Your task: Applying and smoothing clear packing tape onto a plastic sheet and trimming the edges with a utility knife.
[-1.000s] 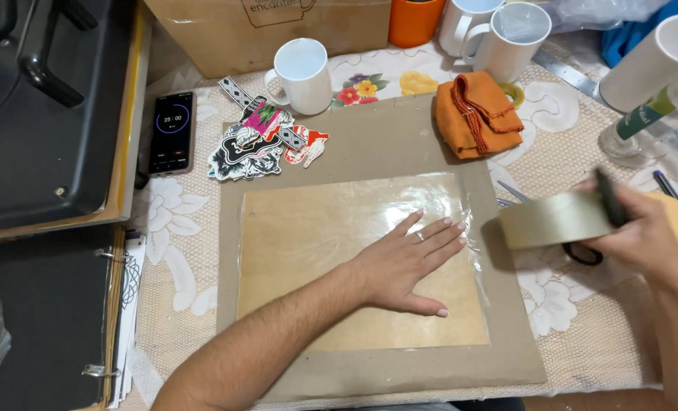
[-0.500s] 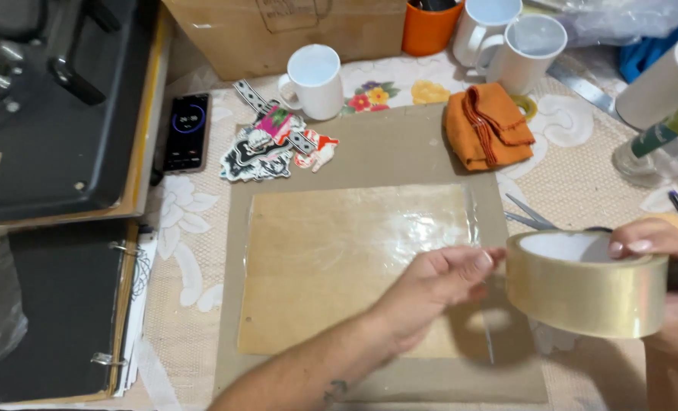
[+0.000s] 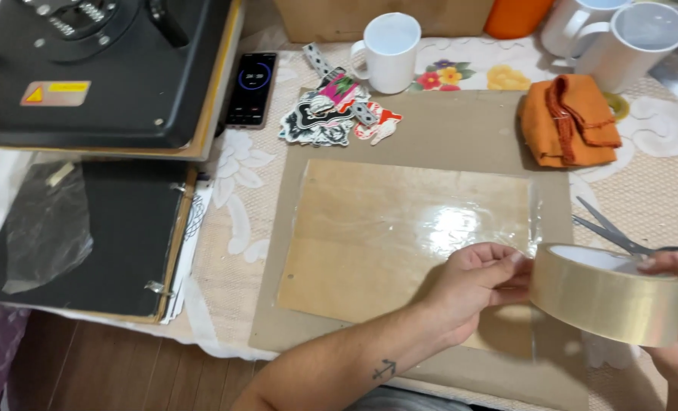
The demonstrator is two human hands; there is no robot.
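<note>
My right hand (image 3: 677, 320) holds a wide roll of clear packing tape (image 3: 609, 293) at the lower right, above the table. My left hand (image 3: 476, 285) pinches at the roll's left side, where the tape's loose end seems to be; the end itself is too thin to see. Under both hands lies a tan sheet covered with shiny clear film (image 3: 400, 236), resting on a larger grey-brown cardboard board (image 3: 445, 129).
Scissors (image 3: 609, 232) lie right of the sheet. An orange cloth (image 3: 571, 122), white mugs (image 3: 388, 49), a pile of stickers (image 3: 331, 114) and a phone (image 3: 251, 87) sit at the back. A black heat press (image 3: 103, 68) and black binder (image 3: 88, 236) stand left.
My left hand lifted off the sheet and came to the tape roll. The right hand brought the roll down toward the sheet's lower right corner. The camera view shifted.
</note>
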